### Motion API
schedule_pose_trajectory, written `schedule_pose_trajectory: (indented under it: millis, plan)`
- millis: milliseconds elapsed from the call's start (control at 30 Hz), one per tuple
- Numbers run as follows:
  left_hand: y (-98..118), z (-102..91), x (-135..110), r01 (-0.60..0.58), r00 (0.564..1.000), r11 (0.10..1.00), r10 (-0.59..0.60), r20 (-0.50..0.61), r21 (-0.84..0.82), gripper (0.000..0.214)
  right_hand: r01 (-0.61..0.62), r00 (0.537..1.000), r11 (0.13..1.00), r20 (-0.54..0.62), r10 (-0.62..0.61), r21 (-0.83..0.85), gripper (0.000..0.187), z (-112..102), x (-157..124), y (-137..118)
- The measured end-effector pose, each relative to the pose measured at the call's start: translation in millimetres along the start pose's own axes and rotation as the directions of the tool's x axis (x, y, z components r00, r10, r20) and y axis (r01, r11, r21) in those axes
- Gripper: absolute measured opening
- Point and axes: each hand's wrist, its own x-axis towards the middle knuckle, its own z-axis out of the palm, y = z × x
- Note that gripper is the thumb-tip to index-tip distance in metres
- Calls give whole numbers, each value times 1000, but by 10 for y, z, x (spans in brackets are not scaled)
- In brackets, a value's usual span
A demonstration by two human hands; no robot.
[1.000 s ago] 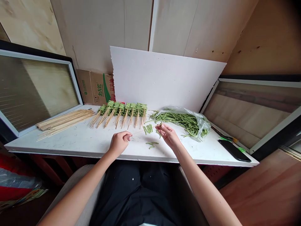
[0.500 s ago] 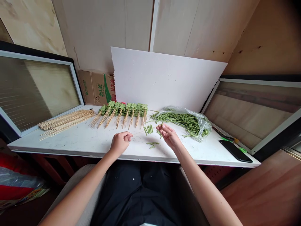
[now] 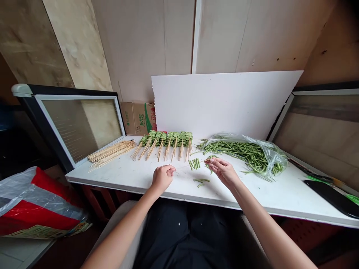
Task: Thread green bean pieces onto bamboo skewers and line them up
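My left hand is closed in a pinch on the near end of a thin bamboo skewer with several short green bean pieces threaded on it. My right hand pinches a green bean piece at the skewer's far tip. Two loose bean pieces lie on the white table between my hands. A row of finished bean skewers lies behind them.
A pile of bare skewers lies at the left, and a clear bag of long green beans at the right. A black phone and scissors rest far right. Glass-lidded freezers flank the table; a white board leans behind.
The view has swung to the left, so everything sits further right in the picture. My hands hold the same pose on the skewer and bean piece.
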Motion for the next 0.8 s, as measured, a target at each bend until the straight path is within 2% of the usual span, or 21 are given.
schedule_pose_trajectory:
  millis: [367, 667, 800]
  plan:
    - [-62, 45, -16, -18, 1000, 1000, 18, 4, 11, 33, -44, 998, 998, 44, 46, -44, 39, 9, -35, -26]
    - [-67, 70, -42, -53, 999, 998, 53, -8, 21, 33, -6, 1000, 999, 30, 7, -42, 42, 66, -80, -42]
    - [-56, 73, -38, -40, 999, 999, 39, -19, -24, 30, 8, 999, 999, 41, -6, -52, 43, 89, -97, -85]
